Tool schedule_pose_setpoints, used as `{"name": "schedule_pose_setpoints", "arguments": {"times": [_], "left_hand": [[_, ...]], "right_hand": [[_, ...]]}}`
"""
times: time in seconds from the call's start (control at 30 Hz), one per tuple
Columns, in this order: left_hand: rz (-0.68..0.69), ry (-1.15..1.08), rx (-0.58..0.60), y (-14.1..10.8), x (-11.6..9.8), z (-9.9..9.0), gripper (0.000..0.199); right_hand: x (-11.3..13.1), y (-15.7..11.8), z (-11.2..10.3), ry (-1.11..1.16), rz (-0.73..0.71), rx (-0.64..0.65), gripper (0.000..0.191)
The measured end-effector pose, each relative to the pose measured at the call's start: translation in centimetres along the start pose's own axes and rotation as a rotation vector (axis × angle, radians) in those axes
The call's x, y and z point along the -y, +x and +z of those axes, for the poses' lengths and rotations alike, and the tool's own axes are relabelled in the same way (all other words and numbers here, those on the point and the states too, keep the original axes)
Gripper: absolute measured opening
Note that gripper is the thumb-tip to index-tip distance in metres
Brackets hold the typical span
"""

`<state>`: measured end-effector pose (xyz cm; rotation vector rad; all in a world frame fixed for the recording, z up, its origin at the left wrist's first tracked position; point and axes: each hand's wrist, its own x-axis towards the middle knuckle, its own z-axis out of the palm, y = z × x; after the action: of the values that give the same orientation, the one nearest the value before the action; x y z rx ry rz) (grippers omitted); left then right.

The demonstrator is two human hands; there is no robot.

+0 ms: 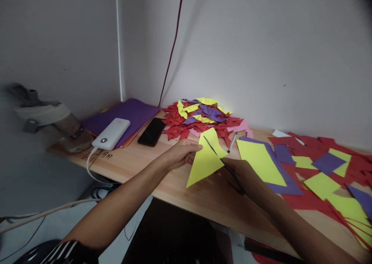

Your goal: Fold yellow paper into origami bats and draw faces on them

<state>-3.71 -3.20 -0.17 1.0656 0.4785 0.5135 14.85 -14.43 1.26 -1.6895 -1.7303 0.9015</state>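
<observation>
My left hand (182, 154) pinches the left edge of a yellow sheet of paper (202, 164), held up above the front of the table. In my right hand (242, 173) is a pair of scissors (231, 170) with dark handles. One blade lies across the front of the yellow paper, and the paper's right side is partly cut and bent around it. The fingers of my right hand are mostly hidden behind the handles and paper. Behind the paper rises a pile of folded paper shapes (200, 117) in red, yellow, purple and pink.
A pen (232, 143) lies right of the pile. Yellow and purple sheets (261, 159) and red scraps (308, 140) cover the right side. Leftward are a black phone (151, 132), a white power bank (112, 133) with a cable, purple sheets (136, 111) and a bottle (62, 124).
</observation>
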Motion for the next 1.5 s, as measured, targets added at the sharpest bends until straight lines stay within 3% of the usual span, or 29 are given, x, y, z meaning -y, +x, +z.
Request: {"name": "schedule_pose_setpoints", "arguments": {"times": [0.4,0.9,1.27,1.5], "left_hand": [[-0.026,-0.009,0.022,0.0,0.1,-0.1,0.032],[-0.083,0.019,0.039,-0.1,0.2,-0.2,0.036],[-0.091,0.03,0.029,-0.2,-0.1,0.0,0.036],[-0.095,0.034,0.022,-0.2,0.0,-0.1,0.036]], "right_hand": [[0.3,-0.1,-0.2,0.08,-0.059,0.086,0.021],[0.0,0.2,-0.2,-0.019,-0.109,0.023,0.012],[-0.6,0.2,0.0,0.009,-0.046,-0.02,0.017],[-0.1,0.1,-0.1,0.027,-0.044,0.051,0.012]]}}
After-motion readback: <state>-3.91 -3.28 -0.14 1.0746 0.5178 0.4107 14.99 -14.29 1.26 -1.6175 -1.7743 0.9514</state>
